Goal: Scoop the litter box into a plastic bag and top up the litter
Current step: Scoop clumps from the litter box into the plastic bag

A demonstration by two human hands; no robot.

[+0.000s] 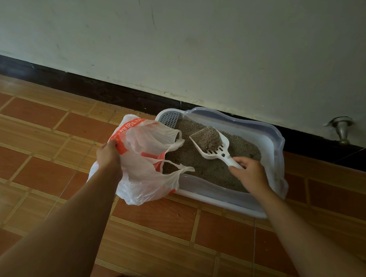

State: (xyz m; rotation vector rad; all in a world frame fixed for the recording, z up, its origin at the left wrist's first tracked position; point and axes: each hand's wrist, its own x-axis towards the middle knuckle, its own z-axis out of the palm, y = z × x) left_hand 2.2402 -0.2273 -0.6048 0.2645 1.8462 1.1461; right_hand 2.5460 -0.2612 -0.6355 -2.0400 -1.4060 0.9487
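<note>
Litter box (279,140) by wall (183,42), bag (145,179) overlaps L rim.

A pale wall (184,31) fills your view from 10 to 2 o'clock, with thin dark scuffs near 12. A dark baseboard (74,82) lines its foot, slanting down from 9 toward 3 o'clock. At 3 o'clock a silver metal door stop (342,131) juts out where wall meets baseboard. From 4 to 8 o'clock you see reddish-brown floor tiles (150,232) edged with tan ribbed strips.
</note>
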